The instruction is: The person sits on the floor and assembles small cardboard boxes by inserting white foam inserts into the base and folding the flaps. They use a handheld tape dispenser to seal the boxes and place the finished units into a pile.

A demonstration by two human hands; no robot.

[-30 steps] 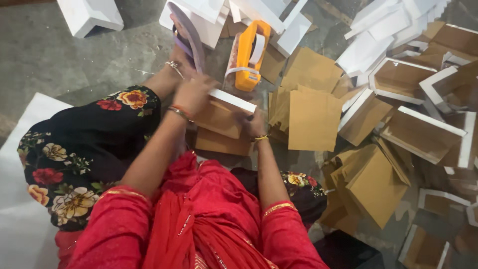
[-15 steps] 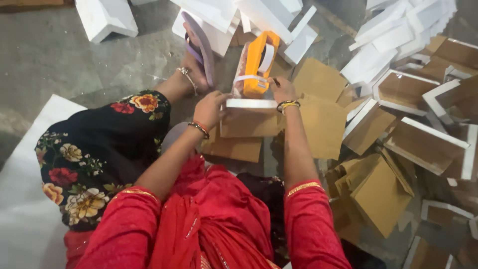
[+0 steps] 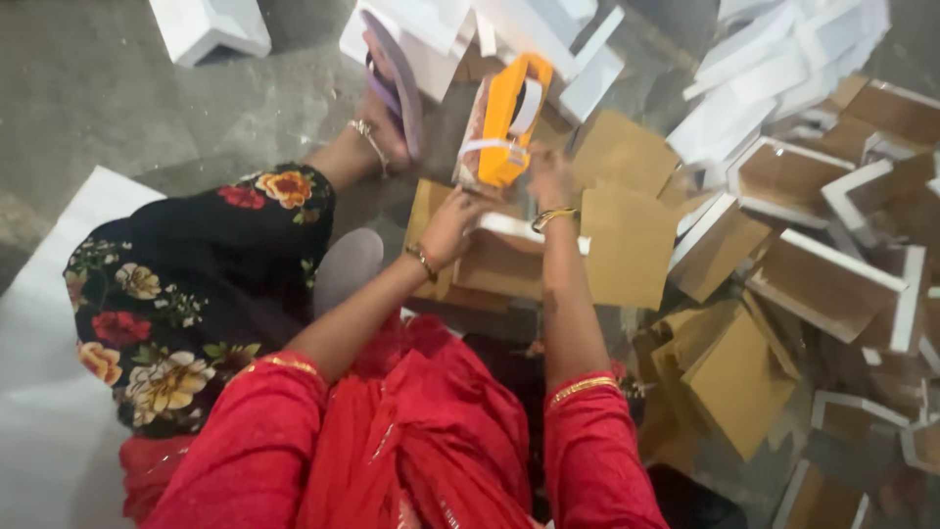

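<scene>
Person sat on the floor (image 3: pixel 117 88), legs out, working in the lap area. Left hand (image 3: pixel 452 223) was curled over the near edge of a brown cardboard box (image 3: pixel 504 264) with a white-taped rim, fingers closed on that edge. Right hand (image 3: pixel 550 178) was up at the base of an orange tape dispenser (image 3: pixel 504 122), fingers wrapped on or beside it; exact grip was blurred, couldn't tell if it pinched the dispenser or the box top. Dispenser stood upright just above the box, touching or nearly so.

Box sat between the two forearms, on top of flat brown cardboard sheets (image 3: pixel 627 245), just in front of the knees.

Handling, my read: box looked light, thin board, stiff along folded edges but easy to crush on the flat faces. Best taken by the taped rim or corners, not mid-panel. Surface looked matte, so not slippery. Dispenser was hard plastic, rigid, grab by the body.

Around it: pile of finished white-edged boxes (image 3: pixel 822 284) to the right, white box parts (image 3: pixel 783 69) heaped upper right, one white block (image 3: pixel 211 24) upper left, a purple sandal (image 3: pixel 397 83) on the raised foot, white sheet (image 3: pixel 39 372) on the floor at left.
</scene>
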